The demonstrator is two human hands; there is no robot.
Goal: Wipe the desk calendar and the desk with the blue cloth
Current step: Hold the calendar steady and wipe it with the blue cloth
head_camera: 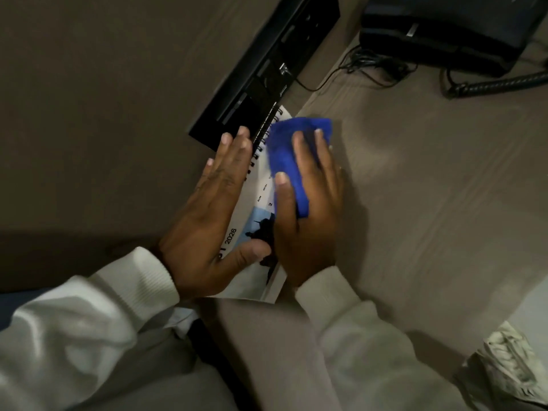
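Now my left hand (213, 209) flat, open, steadies desk calendar (261, 185); right hand (308, 203) presses blue cloth (292, 149) wiping page.

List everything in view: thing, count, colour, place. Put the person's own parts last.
desk calendar: one, white page with a blue picture, spiral-bound, standing at the desk's back edge.
blue cloth: one, deep blue, pressed on the calendar page.
desk: one, grey-brown, right half of the view.
socket panel: one, black, behind the calendar.
telephone: one, black, top right, with a coiled cord.
cables: several, black, beside the telephone.
sleeves: two, white.
left hand: flat, open, bracing the calendar.
right hand: grip shut on the blue cloth.
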